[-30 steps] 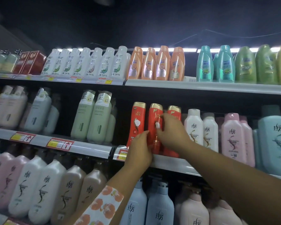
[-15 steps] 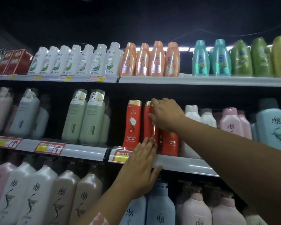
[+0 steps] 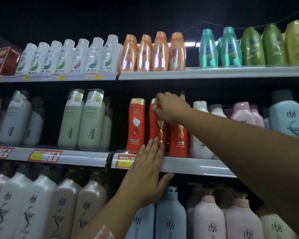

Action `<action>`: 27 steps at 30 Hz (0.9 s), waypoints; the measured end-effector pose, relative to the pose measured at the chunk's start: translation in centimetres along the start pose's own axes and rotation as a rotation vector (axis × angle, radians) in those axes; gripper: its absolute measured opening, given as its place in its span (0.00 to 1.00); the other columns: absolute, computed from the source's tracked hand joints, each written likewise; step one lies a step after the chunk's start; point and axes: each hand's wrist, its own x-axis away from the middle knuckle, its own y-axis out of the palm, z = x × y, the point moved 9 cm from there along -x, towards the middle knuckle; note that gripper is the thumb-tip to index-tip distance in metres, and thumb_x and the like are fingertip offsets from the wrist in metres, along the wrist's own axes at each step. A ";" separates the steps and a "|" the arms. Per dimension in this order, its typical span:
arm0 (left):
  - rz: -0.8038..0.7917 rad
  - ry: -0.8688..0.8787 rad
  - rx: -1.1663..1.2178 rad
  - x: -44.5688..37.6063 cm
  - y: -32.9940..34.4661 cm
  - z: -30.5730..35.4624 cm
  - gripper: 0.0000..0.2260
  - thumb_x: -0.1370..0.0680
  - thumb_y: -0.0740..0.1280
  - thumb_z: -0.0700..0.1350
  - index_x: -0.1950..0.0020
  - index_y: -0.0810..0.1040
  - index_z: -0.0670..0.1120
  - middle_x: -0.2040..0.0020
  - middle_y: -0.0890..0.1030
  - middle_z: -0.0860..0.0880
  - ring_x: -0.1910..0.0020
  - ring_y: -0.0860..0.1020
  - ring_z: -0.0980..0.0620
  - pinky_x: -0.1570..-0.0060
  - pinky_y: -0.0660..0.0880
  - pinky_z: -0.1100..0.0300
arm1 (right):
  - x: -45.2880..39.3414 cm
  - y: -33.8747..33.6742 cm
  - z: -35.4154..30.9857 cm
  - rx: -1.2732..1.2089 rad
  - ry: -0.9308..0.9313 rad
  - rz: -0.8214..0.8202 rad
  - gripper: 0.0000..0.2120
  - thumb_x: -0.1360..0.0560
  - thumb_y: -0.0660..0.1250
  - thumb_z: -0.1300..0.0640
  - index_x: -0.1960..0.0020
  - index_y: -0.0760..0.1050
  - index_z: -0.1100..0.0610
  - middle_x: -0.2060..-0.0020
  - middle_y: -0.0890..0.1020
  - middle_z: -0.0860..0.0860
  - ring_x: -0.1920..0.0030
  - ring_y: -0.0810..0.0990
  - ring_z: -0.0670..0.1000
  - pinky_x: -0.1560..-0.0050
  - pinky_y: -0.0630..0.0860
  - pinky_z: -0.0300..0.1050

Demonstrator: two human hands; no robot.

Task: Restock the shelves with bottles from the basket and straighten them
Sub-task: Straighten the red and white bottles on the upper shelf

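Red gold-capped bottle [image 3: 157, 125] stands upright, right hand [image 3: 171, 107] fingers gripping its top, left hand [image 3: 145, 176] fingers flat, spread.

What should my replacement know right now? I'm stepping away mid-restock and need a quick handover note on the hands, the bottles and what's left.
Right hand: gripping the top of the middle red bottle on the middle shelf.
Left hand: open, fingertips against that bottle's base at the shelf edge.
Red bottles: three in a row; the left red bottle stands upright, the right red bottle is partly hidden behind the arm.
Done: red bottles are on the shelf.
Left: square up the middle one. The basket is out of view, so remaining stock is unknown.
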 end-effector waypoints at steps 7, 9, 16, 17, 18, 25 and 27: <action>-0.001 -0.030 0.023 0.1 -0.3 0.0 0.40 0.21 0.43 0.71 0.20 0.31 0.50 0.23 0.24 0.52 0.25 0.24 0.55 0.21 0.38 0.49 | -0.2 0.6 0.1 0.022 0.039 0.036 0.26 0.19 0.58 0.38 0.28 0.67 0.52 0.34 0.75 0.53 0.32 0.72 0.57 0.26 0.49 0.71; 0.002 -0.033 0.038 0.1 -0.4 0.0 0.40 0.21 0.44 0.72 0.19 0.32 0.50 0.22 0.25 0.53 0.25 0.25 0.56 0.21 0.38 0.49 | -0.2 0.6 -0.1 0.058 0.041 0.031 0.27 0.19 0.57 0.37 0.27 0.67 0.51 0.33 0.74 0.54 0.30 0.71 0.57 0.26 0.47 0.72; 0.016 -0.044 0.054 0.0 -0.3 -0.1 0.41 0.22 0.44 0.73 0.19 0.33 0.52 0.22 0.25 0.55 0.24 0.25 0.57 0.21 0.39 0.49 | -0.1 0.6 -0.2 0.124 0.054 0.004 0.28 0.20 0.57 0.36 0.26 0.66 0.51 0.32 0.72 0.55 0.29 0.69 0.59 0.26 0.47 0.73; 0.017 -0.043 0.050 0.0 -0.3 -0.1 0.41 0.22 0.44 0.73 0.19 0.33 0.52 0.22 0.25 0.55 0.25 0.25 0.57 0.21 0.38 0.49 | -0.1 0.7 -0.2 0.117 0.056 0.003 0.28 0.20 0.57 0.36 0.26 0.66 0.51 0.32 0.72 0.55 0.29 0.69 0.59 0.26 0.47 0.73; 0.017 -0.042 0.046 0.0 -0.3 -0.1 0.41 0.22 0.44 0.73 0.19 0.32 0.52 0.22 0.25 0.54 0.25 0.25 0.57 0.21 0.38 0.49 | 0.0 0.8 -0.1 0.106 0.058 0.002 0.28 0.20 0.58 0.36 0.26 0.66 0.51 0.32 0.72 0.55 0.29 0.69 0.59 0.26 0.48 0.72; 0.016 -0.029 0.013 0.2 -0.4 0.1 0.41 0.22 0.43 0.72 0.20 0.31 0.50 0.22 0.26 0.53 0.25 0.24 0.56 0.21 0.37 0.49 | 0.7 -0.4 0.5 0.004 0.015 0.010 0.28 0.18 0.56 0.38 0.23 0.63 0.51 0.30 0.72 0.54 0.28 0.69 0.58 0.24 0.51 0.67; 0.017 -0.027 0.001 0.2 -0.4 0.2 0.41 0.22 0.42 0.72 0.20 0.30 0.50 0.22 0.26 0.52 0.25 0.24 0.55 0.21 0.37 0.49 | 1.3 -1.7 1.0 -0.012 -0.018 0.032 0.27 0.17 0.55 0.41 0.22 0.62 0.52 0.29 0.72 0.55 0.29 0.70 0.57 0.24 0.56 0.62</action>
